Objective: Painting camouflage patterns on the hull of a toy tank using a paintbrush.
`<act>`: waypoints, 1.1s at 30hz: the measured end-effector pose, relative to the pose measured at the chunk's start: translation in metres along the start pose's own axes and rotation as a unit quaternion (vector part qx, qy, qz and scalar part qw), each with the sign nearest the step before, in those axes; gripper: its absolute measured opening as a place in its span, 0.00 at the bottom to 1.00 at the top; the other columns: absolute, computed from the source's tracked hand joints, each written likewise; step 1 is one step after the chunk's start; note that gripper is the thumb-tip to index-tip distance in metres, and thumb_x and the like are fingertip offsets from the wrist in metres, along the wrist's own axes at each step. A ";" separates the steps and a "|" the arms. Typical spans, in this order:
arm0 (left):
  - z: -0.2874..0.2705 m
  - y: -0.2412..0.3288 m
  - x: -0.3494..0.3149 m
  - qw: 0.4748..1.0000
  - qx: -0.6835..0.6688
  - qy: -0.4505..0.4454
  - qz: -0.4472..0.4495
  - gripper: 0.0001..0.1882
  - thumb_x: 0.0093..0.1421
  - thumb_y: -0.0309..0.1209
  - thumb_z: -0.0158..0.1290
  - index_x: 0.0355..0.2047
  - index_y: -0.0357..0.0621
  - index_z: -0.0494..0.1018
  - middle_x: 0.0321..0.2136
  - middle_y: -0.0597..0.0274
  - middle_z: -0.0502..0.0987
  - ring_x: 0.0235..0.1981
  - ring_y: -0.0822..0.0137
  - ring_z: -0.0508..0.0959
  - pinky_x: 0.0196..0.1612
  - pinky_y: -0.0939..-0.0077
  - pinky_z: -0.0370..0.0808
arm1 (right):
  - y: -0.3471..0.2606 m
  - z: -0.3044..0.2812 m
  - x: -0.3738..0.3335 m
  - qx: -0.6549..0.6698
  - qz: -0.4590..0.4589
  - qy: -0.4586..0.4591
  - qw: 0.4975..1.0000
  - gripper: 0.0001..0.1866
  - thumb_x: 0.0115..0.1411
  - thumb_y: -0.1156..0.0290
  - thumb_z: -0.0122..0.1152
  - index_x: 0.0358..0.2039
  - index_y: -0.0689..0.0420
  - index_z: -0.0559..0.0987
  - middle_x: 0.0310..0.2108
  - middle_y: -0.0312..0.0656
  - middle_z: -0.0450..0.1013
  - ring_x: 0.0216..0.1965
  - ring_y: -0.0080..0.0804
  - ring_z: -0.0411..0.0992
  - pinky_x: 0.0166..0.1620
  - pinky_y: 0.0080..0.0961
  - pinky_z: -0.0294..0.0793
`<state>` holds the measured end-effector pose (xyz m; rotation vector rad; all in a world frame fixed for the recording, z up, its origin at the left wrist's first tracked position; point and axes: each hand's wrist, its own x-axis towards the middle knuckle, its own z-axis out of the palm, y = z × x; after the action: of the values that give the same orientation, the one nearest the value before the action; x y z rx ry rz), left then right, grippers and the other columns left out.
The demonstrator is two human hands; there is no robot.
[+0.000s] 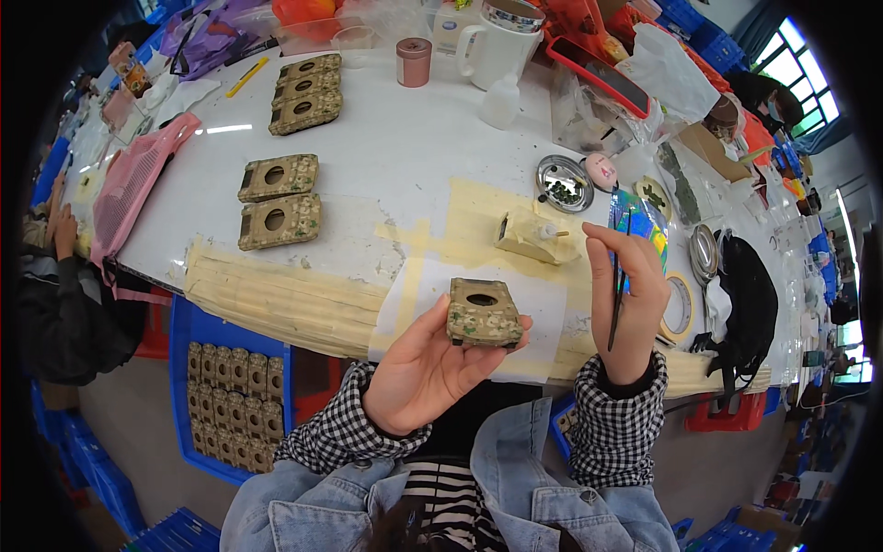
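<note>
My left hand (414,373) holds a small camouflage-painted model tank hull (483,329) by its sides, over the near edge of the table. A round hole opens in the hull's top, which faces up. To the right, my raised right hand (639,299) grips slim black tweezers (614,317) between thumb and fingers. The tweezers' tips are too fine to tell whether they hold anything. Just beyond the hull, a cream-coloured block (524,241) with a short stick in it sits on the taped surface. Farther back, small dark green pieces lie in a round metal dish (550,201).
More camouflage hulls (280,221) stand at the left, and several fill a blue crate (184,405) below the table. A white mug (501,55), red-edged phone (598,78) and pink jar (414,64) are behind. Tape roll (679,308) and black bag (750,299) lie right.
</note>
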<state>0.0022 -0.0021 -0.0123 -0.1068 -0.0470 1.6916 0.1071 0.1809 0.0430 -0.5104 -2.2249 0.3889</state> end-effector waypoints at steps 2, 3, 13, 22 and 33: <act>-0.001 0.001 0.001 1.000 0.008 -0.003 -0.004 0.30 0.69 0.43 0.30 0.62 0.31 0.45 0.58 0.30 0.55 0.58 0.47 0.63 0.55 0.68 0.74 | 0.001 0.003 0.005 -0.017 -0.018 -0.006 1.000 0.08 0.50 0.78 0.64 0.33 0.60 0.79 0.23 0.41 0.72 0.27 0.36 0.68 0.31 0.29 0.67; -0.001 0.001 0.001 1.000 0.005 -0.006 -0.006 0.30 0.69 0.43 0.30 0.62 0.31 0.45 0.58 0.30 0.55 0.59 0.47 0.63 0.55 0.68 0.74 | 0.002 0.005 0.006 -0.010 -0.019 -0.012 1.000 0.08 0.50 0.78 0.64 0.33 0.60 0.79 0.23 0.41 0.72 0.27 0.36 0.68 0.31 0.28 0.67; -0.003 0.002 0.000 1.000 -0.005 -0.008 -0.016 0.30 0.69 0.43 0.30 0.63 0.32 0.44 0.58 0.30 0.53 0.58 0.46 0.63 0.55 0.66 0.74 | 0.002 0.008 0.007 0.016 -0.001 0.008 1.000 0.06 0.50 0.79 0.64 0.30 0.61 0.78 0.23 0.43 0.72 0.27 0.36 0.69 0.32 0.26 0.67; -0.001 0.004 -0.002 0.997 0.077 -0.007 -0.014 0.29 0.70 0.44 0.27 0.63 0.35 0.46 0.59 0.36 0.56 0.59 0.52 0.64 0.58 0.68 0.71 | -0.033 -0.007 -0.014 0.271 -0.009 -0.011 0.962 0.06 0.56 0.81 0.57 0.35 0.60 0.75 0.26 0.40 0.72 0.26 0.27 0.64 0.31 0.20 0.62; 0.002 0.001 -0.001 0.996 0.077 0.034 -0.004 0.30 0.69 0.45 0.32 0.61 0.33 0.49 0.56 0.37 0.60 0.59 0.47 0.63 0.53 0.67 0.76 | -0.042 0.004 -0.021 0.367 0.091 -0.080 0.922 0.02 0.59 0.80 0.56 0.33 0.62 0.74 0.25 0.38 0.70 0.24 0.20 0.67 0.28 0.15 0.64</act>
<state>0.0009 -0.0033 -0.0103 -0.0488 0.1334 1.6772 0.1070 0.1336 0.0451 -0.2758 -1.9819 1.3350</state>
